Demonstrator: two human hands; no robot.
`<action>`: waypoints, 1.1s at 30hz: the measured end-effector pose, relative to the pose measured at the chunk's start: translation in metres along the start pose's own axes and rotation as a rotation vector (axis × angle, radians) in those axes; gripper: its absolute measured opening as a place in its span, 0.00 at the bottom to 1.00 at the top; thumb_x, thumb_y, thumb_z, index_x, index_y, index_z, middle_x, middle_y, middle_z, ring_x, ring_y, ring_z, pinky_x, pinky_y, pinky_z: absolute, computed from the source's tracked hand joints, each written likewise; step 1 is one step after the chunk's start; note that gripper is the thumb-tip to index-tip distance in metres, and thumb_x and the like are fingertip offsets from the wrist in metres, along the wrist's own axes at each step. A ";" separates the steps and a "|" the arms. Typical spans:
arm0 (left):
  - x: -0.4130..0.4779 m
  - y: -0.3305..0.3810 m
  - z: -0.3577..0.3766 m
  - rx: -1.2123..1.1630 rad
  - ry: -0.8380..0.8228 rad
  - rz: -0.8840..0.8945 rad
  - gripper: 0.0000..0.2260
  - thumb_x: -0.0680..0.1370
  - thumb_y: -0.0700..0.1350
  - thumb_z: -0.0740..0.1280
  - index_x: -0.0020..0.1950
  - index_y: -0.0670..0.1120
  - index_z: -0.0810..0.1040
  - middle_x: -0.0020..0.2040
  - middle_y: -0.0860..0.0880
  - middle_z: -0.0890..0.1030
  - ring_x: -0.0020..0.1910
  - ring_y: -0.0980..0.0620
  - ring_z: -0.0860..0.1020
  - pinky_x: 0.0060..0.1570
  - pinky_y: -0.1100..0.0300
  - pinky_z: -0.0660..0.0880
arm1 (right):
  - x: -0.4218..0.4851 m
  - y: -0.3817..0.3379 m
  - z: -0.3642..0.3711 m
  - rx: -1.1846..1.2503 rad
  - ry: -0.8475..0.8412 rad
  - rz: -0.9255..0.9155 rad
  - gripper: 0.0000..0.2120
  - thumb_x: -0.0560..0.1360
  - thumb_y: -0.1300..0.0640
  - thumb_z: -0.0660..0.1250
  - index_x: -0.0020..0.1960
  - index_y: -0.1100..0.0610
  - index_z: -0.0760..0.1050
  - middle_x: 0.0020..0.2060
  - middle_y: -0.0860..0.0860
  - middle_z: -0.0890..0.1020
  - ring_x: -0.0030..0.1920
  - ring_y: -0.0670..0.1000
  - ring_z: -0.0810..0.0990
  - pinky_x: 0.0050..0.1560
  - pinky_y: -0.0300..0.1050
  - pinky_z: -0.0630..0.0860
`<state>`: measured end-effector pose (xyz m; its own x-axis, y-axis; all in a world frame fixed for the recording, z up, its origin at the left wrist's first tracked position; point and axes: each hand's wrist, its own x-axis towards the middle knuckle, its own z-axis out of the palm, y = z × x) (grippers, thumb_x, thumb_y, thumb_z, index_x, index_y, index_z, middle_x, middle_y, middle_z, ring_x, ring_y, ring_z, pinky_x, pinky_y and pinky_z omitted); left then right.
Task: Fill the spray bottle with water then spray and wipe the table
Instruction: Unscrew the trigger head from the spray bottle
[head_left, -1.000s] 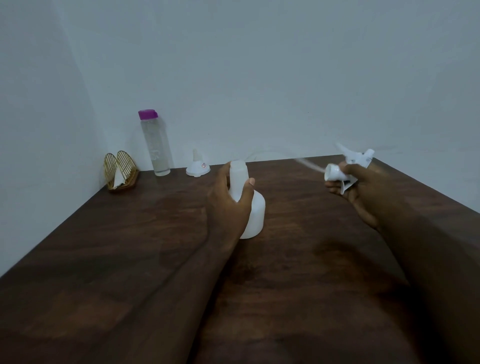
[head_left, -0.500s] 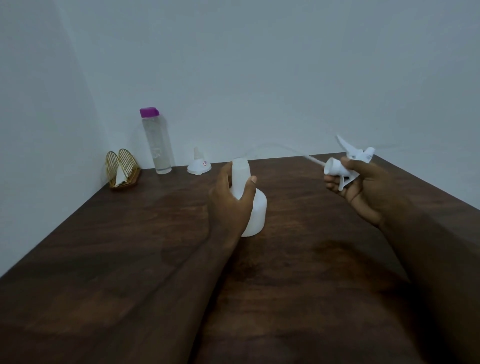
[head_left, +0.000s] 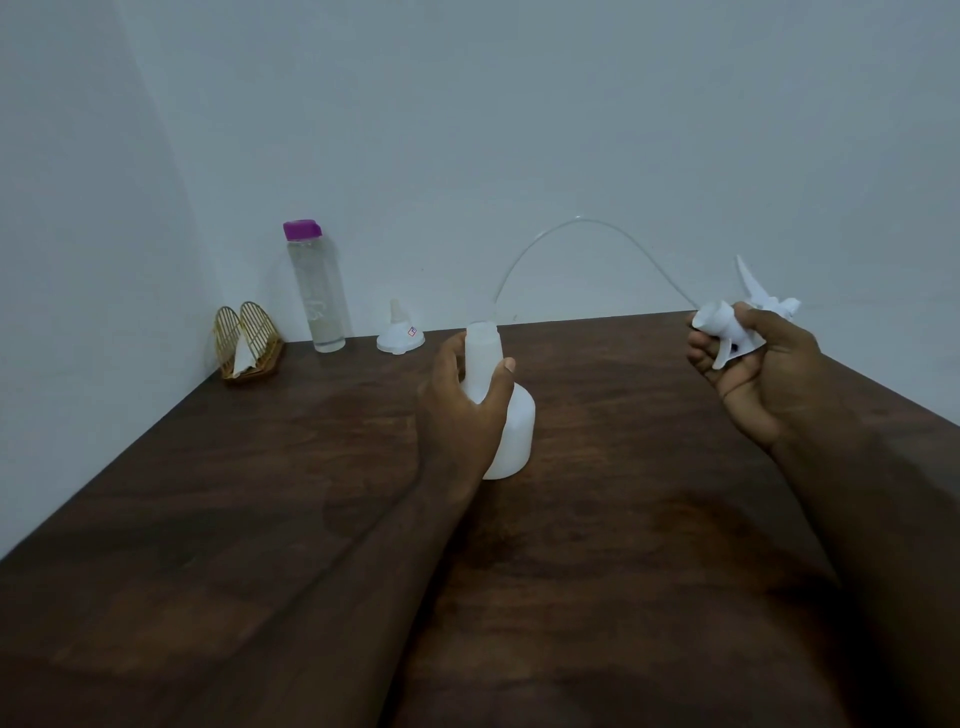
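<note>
On the dark wooden table, the white spray bottle is standing upright near the middle, its neck open. The left hand is gripping that neck, thumb and fingers wrapped around it. Off to the right, above the table, the right hand is clasping the removed spray head, whose clear tube is arching back toward the bottle's mouth. Against the far wall a purple-capped water bottle, a white funnel and a wire napkin holder are standing.

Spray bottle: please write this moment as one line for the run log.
left hand: holds spray bottle upright on table | right hand: holds spray head off bottle | tube: arcs between them | filling: not started
</note>
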<state>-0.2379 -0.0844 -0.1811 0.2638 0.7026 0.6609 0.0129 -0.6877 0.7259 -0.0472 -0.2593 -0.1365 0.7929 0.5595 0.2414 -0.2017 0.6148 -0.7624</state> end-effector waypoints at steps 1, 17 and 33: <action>0.000 0.000 0.000 -0.003 0.001 0.002 0.18 0.75 0.51 0.71 0.63 0.48 0.75 0.48 0.67 0.73 0.46 0.70 0.73 0.49 0.72 0.68 | 0.000 0.000 0.000 0.002 0.003 0.001 0.09 0.83 0.59 0.55 0.49 0.59 0.72 0.31 0.52 0.83 0.32 0.47 0.82 0.37 0.40 0.81; 0.001 0.002 -0.001 -0.008 0.005 0.026 0.18 0.75 0.51 0.71 0.62 0.48 0.75 0.50 0.62 0.76 0.49 0.65 0.74 0.48 0.75 0.69 | 0.006 0.009 -0.002 -0.261 -0.006 0.046 0.09 0.82 0.59 0.57 0.54 0.65 0.72 0.32 0.56 0.82 0.29 0.49 0.82 0.31 0.41 0.80; 0.000 0.003 -0.002 -0.004 0.000 0.012 0.18 0.76 0.52 0.71 0.63 0.49 0.75 0.50 0.64 0.75 0.47 0.67 0.74 0.49 0.74 0.68 | 0.003 0.010 -0.003 -0.266 -0.090 0.115 0.10 0.82 0.59 0.56 0.54 0.65 0.71 0.37 0.60 0.80 0.29 0.49 0.80 0.31 0.40 0.78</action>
<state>-0.2395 -0.0863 -0.1788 0.2636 0.6944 0.6695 0.0056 -0.6952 0.7188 -0.0448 -0.2533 -0.1450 0.7172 0.6711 0.1877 -0.1199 0.3842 -0.9154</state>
